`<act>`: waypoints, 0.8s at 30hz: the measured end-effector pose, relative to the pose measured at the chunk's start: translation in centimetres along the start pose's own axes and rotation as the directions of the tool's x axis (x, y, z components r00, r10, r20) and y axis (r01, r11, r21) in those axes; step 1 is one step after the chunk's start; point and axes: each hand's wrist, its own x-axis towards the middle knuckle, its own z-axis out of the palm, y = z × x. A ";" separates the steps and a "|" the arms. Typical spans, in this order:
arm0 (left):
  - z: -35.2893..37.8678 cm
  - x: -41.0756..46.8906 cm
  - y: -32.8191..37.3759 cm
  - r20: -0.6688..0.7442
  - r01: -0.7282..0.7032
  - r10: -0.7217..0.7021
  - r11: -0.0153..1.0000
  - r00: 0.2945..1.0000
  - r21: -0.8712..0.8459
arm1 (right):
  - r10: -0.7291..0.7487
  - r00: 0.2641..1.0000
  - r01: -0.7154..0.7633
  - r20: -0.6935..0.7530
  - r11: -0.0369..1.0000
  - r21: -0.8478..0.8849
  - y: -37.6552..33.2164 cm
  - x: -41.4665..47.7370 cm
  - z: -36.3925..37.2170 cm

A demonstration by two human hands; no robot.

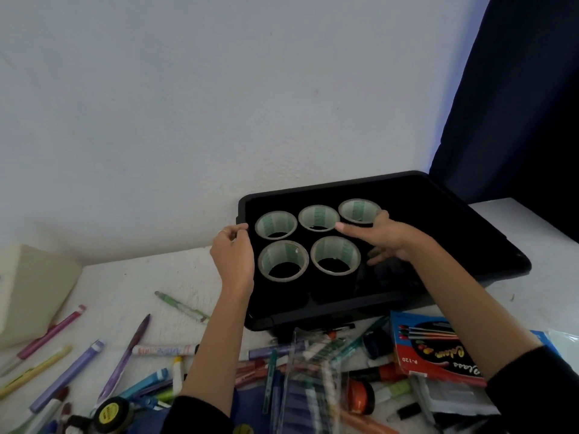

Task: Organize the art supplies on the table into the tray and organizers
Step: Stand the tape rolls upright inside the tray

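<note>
A black tray (438, 220) sits on the white desk (141, 277), its back edge close to the wall. Five tape rolls stand in its left half, each with its axis upright and its hole facing up. Three form a back row: a left roll (275, 222), a middle roll (318, 216) and a right roll (357, 209). Two more stand in a front row, one at the left (282, 250) and one at the right (335, 249). The rolls stand close together; whether neighbours touch cannot be told. The left grip (233, 255) is at the tray's left rim, just beside the back-left roll, with its fingers curled and pinching that rim. The right grip (388, 236) is over the tray's middle, released, with its fingers spread. Its forefinger lies against the right side of the back-right roll. Its thumb points left along the gap between the two rows, ending just below the middle roll. Its other fingers splay toward the tray floor just right of the front-right roll. The tray's right half is bare. In front of the tray, pens and markers (78, 374) lie scattered on the desk, pointing many ways. A red box (438, 349) lies flat by the tray's front-right corner. Well left of the tray stands a cream box (31, 292).
</note>
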 end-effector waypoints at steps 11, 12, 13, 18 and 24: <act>-0.2 -0.2 0.1 0.008 -0.003 0.003 1.000 1.000 0.014 | -0.301 0.950 0.240 -0.079 0.870 -0.431 1.9 -0.5 5.2; -0.1 -0.2 0.1 0.010 -0.008 0.008 1.000 1.000 0.024 | -0.311 0.947 0.250 -0.075 0.867 -0.432 1.9 -0.4 5.1; -0.1 -0.2 0.1 0.014 -0.008 0.007 1.000 1.000 0.030 | -0.314 0.947 0.253 -0.069 0.862 -0.440 1.9 -0.3 5.1; -0.2 -0.3 0.5 0.036 0.018 -0.019 1.000 0.999 0.016 | -0.297 0.954 0.244 -0.040 0.847 -0.473 1.7 -0.2 5.3; -1.1 -0.5 1.8 0.188 0.138 -0.143 0.990 0.972 0.036 | -0.267 0.964 0.224 0.002 0.805 -0.549 1.2 -1.2 5.2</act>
